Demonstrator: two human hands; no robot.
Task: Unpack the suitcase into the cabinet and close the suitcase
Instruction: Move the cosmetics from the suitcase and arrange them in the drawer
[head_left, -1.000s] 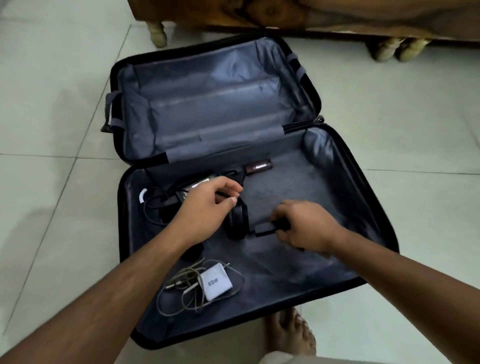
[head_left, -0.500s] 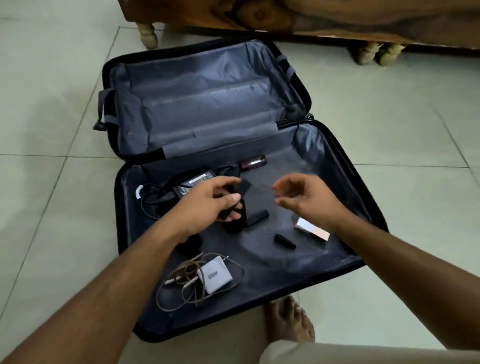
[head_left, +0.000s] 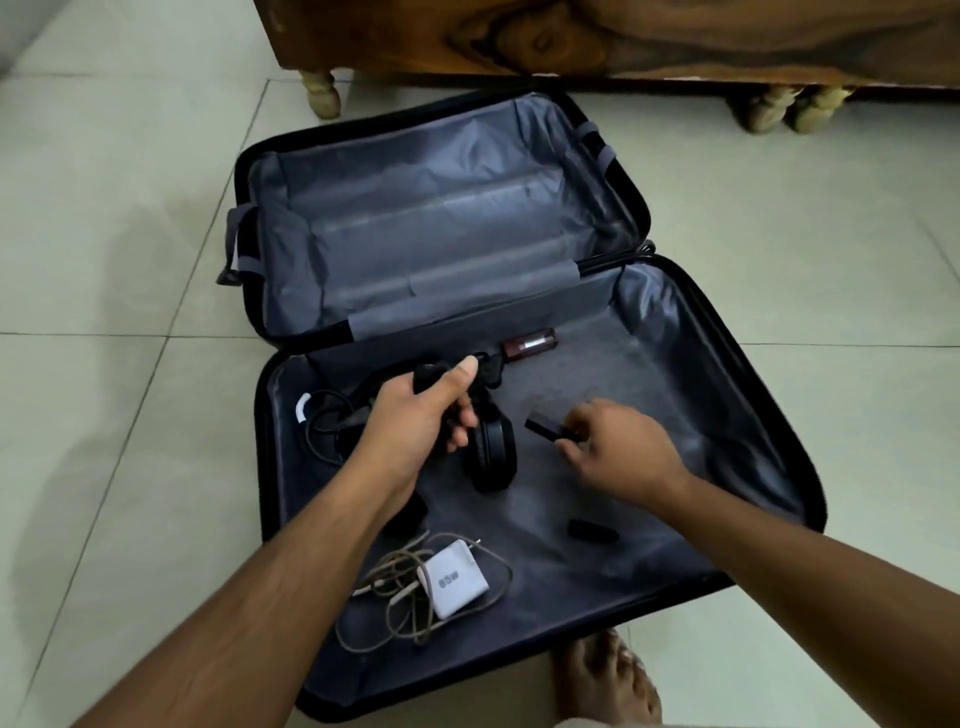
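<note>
A black suitcase (head_left: 737, 322) lies open on the tiled floor, its grey-lined lid (head_left: 431, 223) flat at the far side. My left hand (head_left: 421, 415) grips the band of black headphones (head_left: 491, 452) lifted over the near half. My right hand (head_left: 613, 447) pinches a small black box (head_left: 545, 423) just right of the headphones. Loose in the case lie a white charger (head_left: 454, 577) with a tangled beige cable, a small black stick (head_left: 592, 531), a dark red box (head_left: 530, 343) and a black cable bundle (head_left: 327, 421) partly hidden by my left hand.
A wooden cabinet (head_left: 623, 36) on pale turned legs stands right behind the suitcase. Pale floor tiles surround the case. My bare foot (head_left: 608, 680) is at the near edge of the case.
My left hand has lifted the headphones higher. My right hand, which hung open over the case half a second ago, now pinches the small black box. The pale box is hidden from view.
</note>
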